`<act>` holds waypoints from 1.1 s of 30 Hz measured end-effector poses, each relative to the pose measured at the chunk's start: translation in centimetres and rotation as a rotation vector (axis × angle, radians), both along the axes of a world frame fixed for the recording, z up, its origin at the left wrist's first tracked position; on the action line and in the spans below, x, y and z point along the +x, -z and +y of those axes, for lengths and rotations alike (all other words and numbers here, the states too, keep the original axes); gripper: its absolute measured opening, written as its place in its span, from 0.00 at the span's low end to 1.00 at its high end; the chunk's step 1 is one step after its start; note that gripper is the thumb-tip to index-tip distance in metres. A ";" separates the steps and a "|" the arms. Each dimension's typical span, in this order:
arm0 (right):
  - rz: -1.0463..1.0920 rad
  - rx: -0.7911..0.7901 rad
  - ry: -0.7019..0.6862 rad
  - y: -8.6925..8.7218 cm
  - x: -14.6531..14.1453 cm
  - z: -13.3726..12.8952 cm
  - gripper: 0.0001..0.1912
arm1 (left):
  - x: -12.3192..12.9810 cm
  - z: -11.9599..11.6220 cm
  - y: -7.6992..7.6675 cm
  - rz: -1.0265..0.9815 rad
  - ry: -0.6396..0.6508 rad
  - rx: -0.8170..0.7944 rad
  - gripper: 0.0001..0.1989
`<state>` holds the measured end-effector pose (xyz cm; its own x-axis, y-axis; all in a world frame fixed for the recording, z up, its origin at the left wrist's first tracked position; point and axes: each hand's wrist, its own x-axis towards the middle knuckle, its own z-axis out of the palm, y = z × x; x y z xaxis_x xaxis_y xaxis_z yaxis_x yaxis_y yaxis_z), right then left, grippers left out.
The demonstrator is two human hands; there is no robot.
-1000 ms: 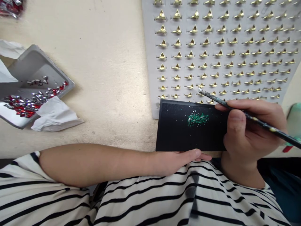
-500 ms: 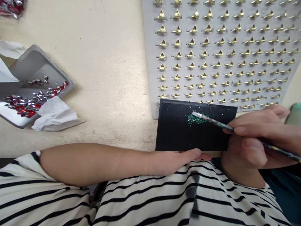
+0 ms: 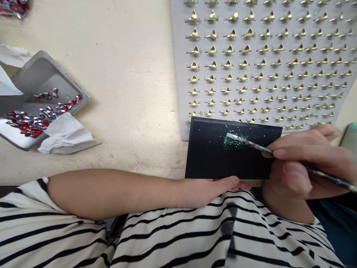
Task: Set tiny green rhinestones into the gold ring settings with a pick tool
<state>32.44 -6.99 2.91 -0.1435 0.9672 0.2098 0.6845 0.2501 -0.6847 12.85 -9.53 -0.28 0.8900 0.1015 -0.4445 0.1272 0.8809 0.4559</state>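
My right fingers [image 3: 306, 149] are closed around a slim speckled pick [image 3: 251, 142], pinching it between thumb and forefinger, with the other fingers curled beneath. Its white tip sits in a small heap of green stones [image 3: 232, 142] in the upper middle of a black pad [image 3: 209, 156]. My right hand [image 3: 292, 167] is angled in from the pad's right edge, wrist low. My left hand [image 3: 209, 191] lies flat with its fingers together, their tips at the pad's bottom edge, and my bare forearm stretches across the front of my striped shirt [image 3: 167, 238]. Just past the pad stands a gray board [image 3: 178, 74] of gold ring settings [image 3: 228, 63] in rows. Off to the left, on the cream table [image 3: 125, 93], a gray tray [image 3: 41, 70] holds red and silver stones [image 3: 28, 123], with a crumpled tissue [image 3: 65, 136] against it.
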 end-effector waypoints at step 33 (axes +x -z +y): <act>-0.003 0.219 0.351 2.0 -2.0 0.6 0.09 | -0.1 -0.2 0.0 0.010 0.032 -0.036 0.30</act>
